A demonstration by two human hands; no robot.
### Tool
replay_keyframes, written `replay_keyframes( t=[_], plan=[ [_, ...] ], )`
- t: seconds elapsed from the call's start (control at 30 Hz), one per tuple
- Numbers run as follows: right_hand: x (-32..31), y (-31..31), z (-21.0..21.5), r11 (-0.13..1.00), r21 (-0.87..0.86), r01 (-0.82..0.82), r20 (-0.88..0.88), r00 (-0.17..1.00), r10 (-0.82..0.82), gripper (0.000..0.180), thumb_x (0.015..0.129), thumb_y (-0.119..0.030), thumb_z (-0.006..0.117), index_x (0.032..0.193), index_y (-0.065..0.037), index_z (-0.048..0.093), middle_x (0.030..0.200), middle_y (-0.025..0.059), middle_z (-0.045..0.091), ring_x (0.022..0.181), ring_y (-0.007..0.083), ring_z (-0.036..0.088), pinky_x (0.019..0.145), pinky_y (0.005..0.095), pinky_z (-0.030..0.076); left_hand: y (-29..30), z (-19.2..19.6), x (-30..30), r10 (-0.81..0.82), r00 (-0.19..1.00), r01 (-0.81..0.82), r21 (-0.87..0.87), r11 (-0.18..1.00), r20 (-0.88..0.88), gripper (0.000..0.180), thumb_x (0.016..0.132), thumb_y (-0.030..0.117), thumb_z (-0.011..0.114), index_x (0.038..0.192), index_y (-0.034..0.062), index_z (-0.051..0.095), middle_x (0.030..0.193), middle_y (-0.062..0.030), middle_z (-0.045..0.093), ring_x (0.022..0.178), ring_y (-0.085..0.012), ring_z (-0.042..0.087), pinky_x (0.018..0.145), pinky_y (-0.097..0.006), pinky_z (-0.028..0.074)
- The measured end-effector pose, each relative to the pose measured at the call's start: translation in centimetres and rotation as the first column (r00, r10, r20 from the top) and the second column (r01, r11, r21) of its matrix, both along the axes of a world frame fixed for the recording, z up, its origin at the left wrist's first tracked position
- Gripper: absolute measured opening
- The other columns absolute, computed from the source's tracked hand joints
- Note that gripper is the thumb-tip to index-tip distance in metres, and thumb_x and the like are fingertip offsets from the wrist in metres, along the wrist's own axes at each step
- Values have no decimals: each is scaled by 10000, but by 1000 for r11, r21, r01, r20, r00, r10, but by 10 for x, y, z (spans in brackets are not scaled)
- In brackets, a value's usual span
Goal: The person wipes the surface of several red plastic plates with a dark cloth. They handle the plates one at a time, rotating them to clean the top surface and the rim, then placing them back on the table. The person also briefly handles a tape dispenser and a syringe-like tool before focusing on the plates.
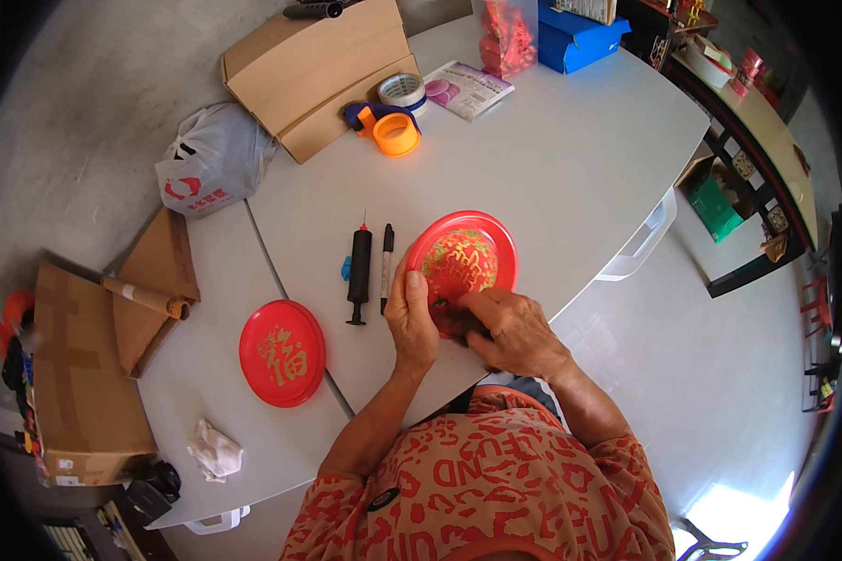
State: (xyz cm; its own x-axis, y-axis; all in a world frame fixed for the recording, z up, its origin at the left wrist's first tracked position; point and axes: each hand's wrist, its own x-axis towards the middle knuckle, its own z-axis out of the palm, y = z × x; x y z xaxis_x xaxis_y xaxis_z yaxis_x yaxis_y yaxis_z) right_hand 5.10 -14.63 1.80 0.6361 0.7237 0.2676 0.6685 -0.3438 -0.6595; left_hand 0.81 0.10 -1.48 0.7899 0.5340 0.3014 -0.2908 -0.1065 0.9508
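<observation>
My left hand (413, 323) grips the left rim of a round red plastic dish (486, 224) with a gold and green pattern inside, its thumb over the edge. The dish is tilted up off the table. My right hand (515, 329) is closed at the dish's lower right, its fingers curled over the inside near the rim; their tips are hidden. Left of the dish lie a black marker (386, 266) and a black hand pump (359, 280) with a red tip. A small blue piece (345, 268) sits beside the pump. Farther left rests a red round lid (283, 353) with gold decoration.
Across the grey table (571, 168) are an orange tape roll (397, 136), a white tape roll (402, 91), a booklet (468, 91), an open cardboard box (318, 56) and a blue box (578, 42). A plastic bag (217, 159) and crumpled cloth (216, 452) lie left.
</observation>
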Motion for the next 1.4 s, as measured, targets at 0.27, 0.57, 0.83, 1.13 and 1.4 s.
replay_keyframes(
  t=[0.27, 0.57, 0.83, 1.13, 1.4],
  plan=[
    [26, 9, 26, 873, 404, 274, 81, 940, -332, 274, 759, 8, 671, 1016, -78, 629, 907, 111, 603, 752, 266, 641, 646, 366, 540, -7, 19, 4, -71, 996, 71, 10, 997, 47, 398, 1047, 258, 310, 1205, -24, 543, 1127, -72, 584, 1018, -110, 526, 899, -266, 429],
    [17, 41, 6, 946, 322, 43, 350, 923, -161, 311, 666, -21, 711, 964, -108, 695, 996, 85, 561, 866, 281, 599, 677, 370, 538, -3, 12, 0, -73, 997, 73, 5, 997, -20, 412, 1051, 275, 284, 1134, -19, 560, 1015, -56, 595, 944, -124, 530, 850, -273, 432],
    [12, 15, 3, 985, 65, -162, 159, 976, 150, 223, 704, -43, 680, 921, -92, 679, 924, 61, 554, 838, 245, 617, 659, 375, 535, -2, 13, 3, -29, 1000, 28, -115, 993, -4, 398, 1044, 275, 308, 1085, -27, 564, 1016, -45, 587, 944, -112, 517, 862, -264, 423],
    [13, -20, 15, 986, 166, 35, -15, 999, -33, 205, 736, -55, 698, 935, -82, 660, 942, 72, 580, 859, 267, 634, 662, 380, 539, -1, 17, 0, -42, 999, 42, -10, 999, -23, 408, 1045, 257, 292, 1120, -41, 561, 1042, -61, 592, 941, -133, 517, 874, -290, 417],
    [13, 35, -4, 881, 438, 177, 423, 825, -375, 381, 603, -54, 764, 964, -122, 660, 982, 70, 543, 833, 253, 555, 642, 353, 522, -12, 12, -7, -124, 992, 122, -54, 991, -29, 389, 1035, 229, 344, 1250, -39, 528, 1116, -84, 604, 1042, -148, 539, 923, -282, 428]
  ],
)
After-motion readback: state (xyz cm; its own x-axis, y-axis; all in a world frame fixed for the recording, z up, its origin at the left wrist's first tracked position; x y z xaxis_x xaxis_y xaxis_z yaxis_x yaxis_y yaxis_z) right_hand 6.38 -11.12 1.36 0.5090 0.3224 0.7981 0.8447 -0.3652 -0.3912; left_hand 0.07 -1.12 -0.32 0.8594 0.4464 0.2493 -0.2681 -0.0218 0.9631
